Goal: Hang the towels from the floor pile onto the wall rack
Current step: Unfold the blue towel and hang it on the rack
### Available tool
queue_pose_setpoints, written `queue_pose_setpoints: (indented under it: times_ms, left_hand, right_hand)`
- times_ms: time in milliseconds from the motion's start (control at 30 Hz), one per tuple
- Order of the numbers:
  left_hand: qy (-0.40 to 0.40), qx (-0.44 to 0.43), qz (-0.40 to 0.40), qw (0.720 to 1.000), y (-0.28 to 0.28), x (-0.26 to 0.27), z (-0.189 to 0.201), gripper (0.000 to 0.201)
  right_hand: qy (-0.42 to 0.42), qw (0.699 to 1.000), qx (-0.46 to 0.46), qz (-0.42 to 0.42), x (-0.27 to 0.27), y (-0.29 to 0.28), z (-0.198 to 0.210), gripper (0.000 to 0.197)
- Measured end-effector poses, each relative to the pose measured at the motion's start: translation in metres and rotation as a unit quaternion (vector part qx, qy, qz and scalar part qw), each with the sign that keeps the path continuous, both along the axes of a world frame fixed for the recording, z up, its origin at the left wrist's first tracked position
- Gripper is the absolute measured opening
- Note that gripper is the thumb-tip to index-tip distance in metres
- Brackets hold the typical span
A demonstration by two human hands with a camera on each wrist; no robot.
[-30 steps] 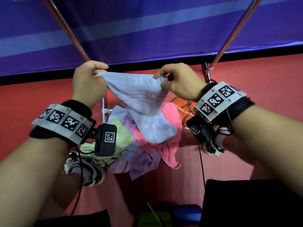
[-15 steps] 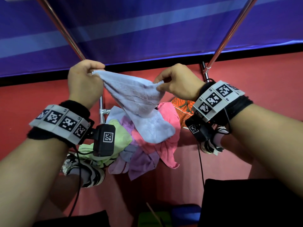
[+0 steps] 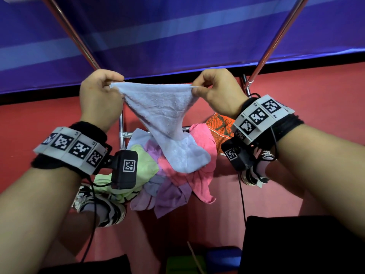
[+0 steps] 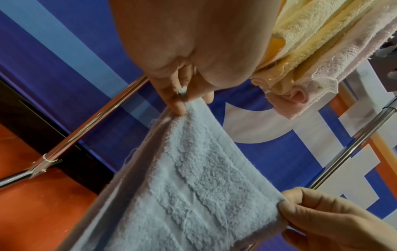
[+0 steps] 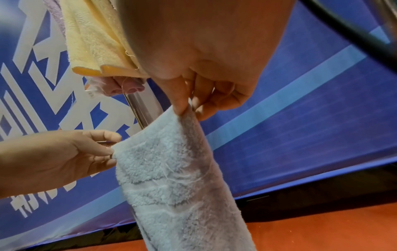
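A pale blue towel [image 3: 164, 113] hangs stretched between my two hands above the floor pile [image 3: 169, 175]. My left hand [image 3: 113, 87] pinches one top corner and my right hand [image 3: 194, 88] pinches the other. In the left wrist view my left hand [image 4: 184, 103] pinches the pale blue towel [image 4: 193, 186], with my right hand [image 4: 285, 205] at the far corner. In the right wrist view my right hand [image 5: 190, 108] pinches the pale blue towel [image 5: 171, 169]. The rack's chrome bars [image 3: 79, 42] slant up on both sides.
Yellow and pink towels [image 4: 311, 56] hang on the rack above, also seen as yellow towels [image 5: 94, 42] in the right wrist view. The pile holds green, pink, purple and orange patterned cloths on red floor [image 3: 306, 91]. A blue banner [image 3: 177, 36] covers the wall behind. My shoes flank the pile.
My hands have risen and moved apart, pulling the towel's top edge taut between them. My right hand shifted its pinch out to the corner.
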State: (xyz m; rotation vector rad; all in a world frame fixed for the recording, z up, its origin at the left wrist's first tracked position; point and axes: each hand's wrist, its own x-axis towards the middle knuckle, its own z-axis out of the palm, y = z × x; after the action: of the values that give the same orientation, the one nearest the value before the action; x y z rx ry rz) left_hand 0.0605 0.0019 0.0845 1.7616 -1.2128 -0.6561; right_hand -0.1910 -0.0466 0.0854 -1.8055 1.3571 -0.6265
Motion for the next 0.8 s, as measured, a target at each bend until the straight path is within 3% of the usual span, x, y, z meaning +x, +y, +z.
queue_pose_setpoints:
  times_ms: [233,567,800]
  left_hand:
    - [-0.029,-0.018,-0.035,0.999,0.001,-0.004,0.004,0.044]
    - [-0.188,-0.053,-0.157,0.968,0.019,-0.011,0.015,0.036]
    - [-0.261,-0.050,-0.174,0.948,0.035,-0.027,0.084,0.042]
  right_hand:
    - [-0.004,0.999,0.007,-0.042,-0.002,-0.001,0.003,0.014]
    - [0.012,0.993,-0.075,-0.086,-0.013,0.006,0.020,0.011]
    - [-0.010,0.986,-0.122,-0.116,-0.021,0.033,0.068,0.014]
